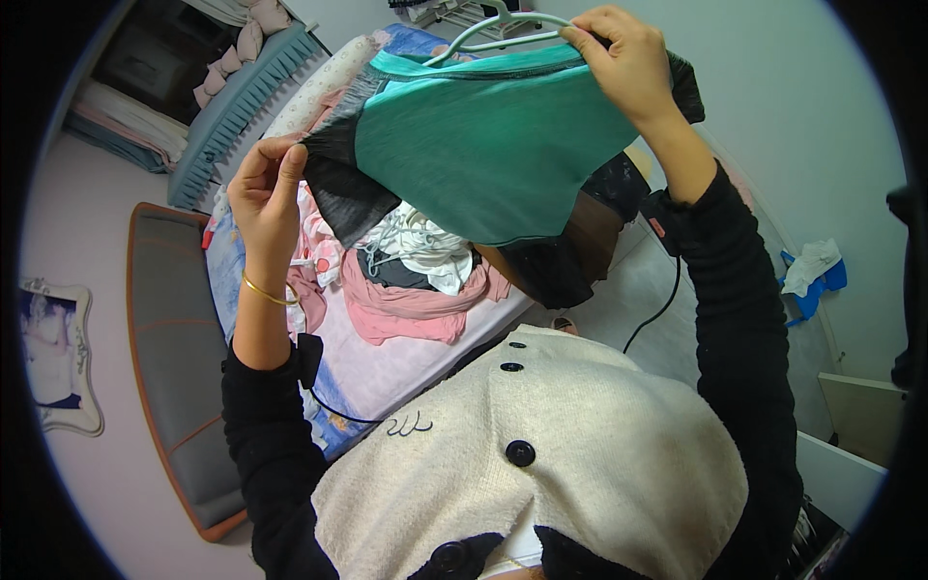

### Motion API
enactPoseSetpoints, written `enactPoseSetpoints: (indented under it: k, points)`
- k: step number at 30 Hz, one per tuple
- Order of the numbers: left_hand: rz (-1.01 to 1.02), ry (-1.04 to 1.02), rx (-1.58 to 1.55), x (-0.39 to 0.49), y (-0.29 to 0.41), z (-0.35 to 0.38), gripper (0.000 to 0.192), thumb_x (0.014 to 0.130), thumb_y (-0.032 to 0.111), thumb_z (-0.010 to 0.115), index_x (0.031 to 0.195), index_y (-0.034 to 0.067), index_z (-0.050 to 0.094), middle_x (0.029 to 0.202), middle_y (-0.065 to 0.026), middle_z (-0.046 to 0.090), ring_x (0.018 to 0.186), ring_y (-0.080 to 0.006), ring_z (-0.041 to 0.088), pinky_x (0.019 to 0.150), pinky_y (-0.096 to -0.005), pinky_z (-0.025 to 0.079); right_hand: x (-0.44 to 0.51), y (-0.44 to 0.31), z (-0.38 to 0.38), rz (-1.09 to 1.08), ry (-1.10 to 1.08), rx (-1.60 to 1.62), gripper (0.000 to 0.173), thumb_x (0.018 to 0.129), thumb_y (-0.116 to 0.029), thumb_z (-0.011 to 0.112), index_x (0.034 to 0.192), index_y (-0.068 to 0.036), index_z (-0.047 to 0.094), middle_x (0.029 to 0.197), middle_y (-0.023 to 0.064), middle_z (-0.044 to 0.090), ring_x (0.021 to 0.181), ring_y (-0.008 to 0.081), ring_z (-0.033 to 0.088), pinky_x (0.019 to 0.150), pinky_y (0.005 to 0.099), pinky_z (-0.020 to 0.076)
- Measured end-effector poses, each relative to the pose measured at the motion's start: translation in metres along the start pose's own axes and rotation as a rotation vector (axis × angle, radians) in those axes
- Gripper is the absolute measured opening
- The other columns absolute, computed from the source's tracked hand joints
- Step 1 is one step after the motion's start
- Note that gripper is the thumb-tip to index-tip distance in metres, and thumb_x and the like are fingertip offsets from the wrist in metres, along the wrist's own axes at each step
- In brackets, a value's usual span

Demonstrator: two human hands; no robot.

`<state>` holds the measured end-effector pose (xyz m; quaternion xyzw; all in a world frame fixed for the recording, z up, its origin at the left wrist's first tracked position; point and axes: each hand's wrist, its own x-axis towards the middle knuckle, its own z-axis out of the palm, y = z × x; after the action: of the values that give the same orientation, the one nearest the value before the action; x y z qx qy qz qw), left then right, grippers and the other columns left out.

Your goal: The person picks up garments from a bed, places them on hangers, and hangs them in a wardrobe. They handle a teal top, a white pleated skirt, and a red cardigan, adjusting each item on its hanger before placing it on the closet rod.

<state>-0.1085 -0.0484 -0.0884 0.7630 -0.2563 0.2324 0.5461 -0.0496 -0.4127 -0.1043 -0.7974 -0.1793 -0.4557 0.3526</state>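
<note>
A green short-sleeved shirt (478, 145) with dark sleeves is stretched in the air between my hands. My left hand (268, 181) pinches the end of its dark left-side sleeve between thumb and fingers. At the upper right my right hand (627, 61) grips one arm of a pale green clothes hanger (500, 32) together with the shirt's neckline edge. Part of the hanger goes behind the collar, where the cloth hides it. The hanger's hook is cut off at the top of the view.
Below the shirt, a bed (370, 384) bears pink cloth (406, 312) and white garments with hangers (435, 246). A grey padded headboard (181, 362) stands at left. Blue step stool (819, 286) with white cloth is by the right wall. Cables run from both wrists.
</note>
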Motion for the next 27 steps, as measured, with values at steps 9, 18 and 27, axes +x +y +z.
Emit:
enactPoseSetpoints:
  k: [9,18,27]
  points:
    - [-0.262,-0.668,-0.387,-0.013,0.038,0.090,0.008,0.091,0.005,0.063,0.090,-0.003,0.062,0.084,-0.0015,0.062,0.076,-0.0069,0.057,0.067,-0.0214,0.045,0.005,-0.006,0.037,0.044,0.010,-0.041,0.015,0.080,-0.020,0.069,0.076,-0.006,0.071,0.078,0.0083,0.067,0.073,0.0296,0.064,0.067,0.0407,0.0454]
    - [0.424,-0.013,0.663,0.065,-0.023,0.035,0.013,0.088,0.007,0.065,0.099,0.003,0.071,0.086,-0.0076,0.068,0.079,-0.0144,0.062,0.072,-0.0257,0.049,0.008,0.003,0.031,-0.073,-0.094,0.146,0.016,0.084,-0.016,0.068,0.089,-0.001,0.071,0.084,0.0094,0.068,0.073,0.0225,0.065,0.066,0.0305,0.0493]
    - [0.161,-0.279,0.495,0.062,-0.050,0.025,0.008,0.079,0.001,0.072,0.086,0.000,0.070,0.079,-0.0065,0.065,0.068,-0.0129,0.059,0.061,-0.0249,0.047,0.006,0.012,0.033,-0.160,-0.103,0.126,0.017,0.085,-0.018,0.070,0.089,-0.001,0.072,0.086,0.0077,0.069,0.073,0.0211,0.065,0.067,0.0294,0.0498]
